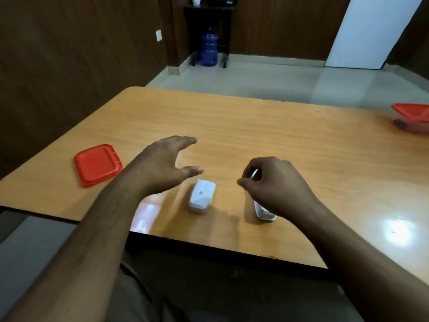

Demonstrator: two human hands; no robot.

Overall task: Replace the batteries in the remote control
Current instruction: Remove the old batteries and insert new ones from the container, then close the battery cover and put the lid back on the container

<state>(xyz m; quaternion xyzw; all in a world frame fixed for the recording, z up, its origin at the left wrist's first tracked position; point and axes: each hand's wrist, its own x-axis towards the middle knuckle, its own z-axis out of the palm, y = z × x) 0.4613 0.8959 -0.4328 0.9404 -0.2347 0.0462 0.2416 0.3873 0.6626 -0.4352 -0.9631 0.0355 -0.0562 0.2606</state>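
A white remote control (264,211) lies on the wooden table (278,140) near its front edge, mostly hidden under my right hand (274,184). That hand's fingers curl round the remote's upper part, and a white sliver shows between them. To its left lies a white battery cover (201,198), flat on the table with a small label on top. My left hand (167,166) hovers just above and left of the cover, fingers straight and spread, holding nothing. No batteries are visible.
A red square lid (97,165) lies at the table's left side. A clear container with a red lid (412,117) and something dark inside stands at the far right edge. A blue water jug (209,48) stands on the floor beyond.
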